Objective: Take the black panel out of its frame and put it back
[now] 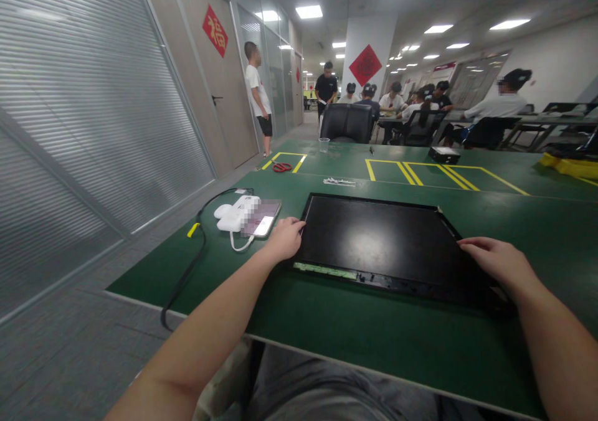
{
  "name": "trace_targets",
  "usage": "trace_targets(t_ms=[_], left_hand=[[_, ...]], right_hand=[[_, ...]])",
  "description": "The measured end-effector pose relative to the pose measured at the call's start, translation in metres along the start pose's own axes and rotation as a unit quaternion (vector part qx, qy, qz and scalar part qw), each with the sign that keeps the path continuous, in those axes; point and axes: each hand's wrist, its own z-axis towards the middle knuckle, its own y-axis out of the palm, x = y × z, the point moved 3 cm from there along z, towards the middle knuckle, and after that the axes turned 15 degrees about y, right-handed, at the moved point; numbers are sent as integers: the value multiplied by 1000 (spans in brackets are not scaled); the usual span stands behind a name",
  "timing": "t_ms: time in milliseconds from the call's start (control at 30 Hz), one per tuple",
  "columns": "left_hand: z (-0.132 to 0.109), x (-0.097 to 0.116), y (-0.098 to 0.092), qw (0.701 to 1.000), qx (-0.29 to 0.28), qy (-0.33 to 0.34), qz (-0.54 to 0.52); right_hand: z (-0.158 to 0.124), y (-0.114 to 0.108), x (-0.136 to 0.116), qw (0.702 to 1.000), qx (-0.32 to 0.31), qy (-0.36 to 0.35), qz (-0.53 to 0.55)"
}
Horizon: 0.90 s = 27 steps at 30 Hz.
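A flat black screen panel (374,237) with a raised dark frame lies face up on the green table (336,327) in front of me. A greenish strip (324,270) runs along part of its near edge. My left hand (286,239) is closed on the panel's left edge, fingertips pressed to the frame. At the opposite side, my right hand (498,259) pinches the right edge, with its thumb side hidden from me. Beside my left hand lies a phone (267,217), next to a white power strip (231,215) with a white cable (243,246).
Red-handled scissors (281,167), a clear plastic cup (324,145), small silvery pieces (339,182) and a black box (443,155) are farther back among yellow tape markings. A black cord (200,246) hangs over the left edge. Several people and chairs are beyond the table.
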Motion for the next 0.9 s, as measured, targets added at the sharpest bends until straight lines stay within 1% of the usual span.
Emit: trace_targets(t_ms=[167,300,433,533,733,900], left_hand=[[1,-2,4,1000,12,1,1],[3,-5,5,1000,8,-2,-25],[6,-7,4,998,0,-7,-63],[7,-6,4,998,-2,-9,-64],[3,-4,6,998,14,-18,-58],[1,-5,0,996,40,-16,-78]], right_hand=[[0,0,0,1000,11,-10,3],[1,1,1,1000,20,-20,3],[0,1,0,1000,17,-12,4],[-2,0,-1,1000,14,-2,4],[-3,-2,-3,1000,10,0,-1],[2,0,1,1000,16,-3,9]])
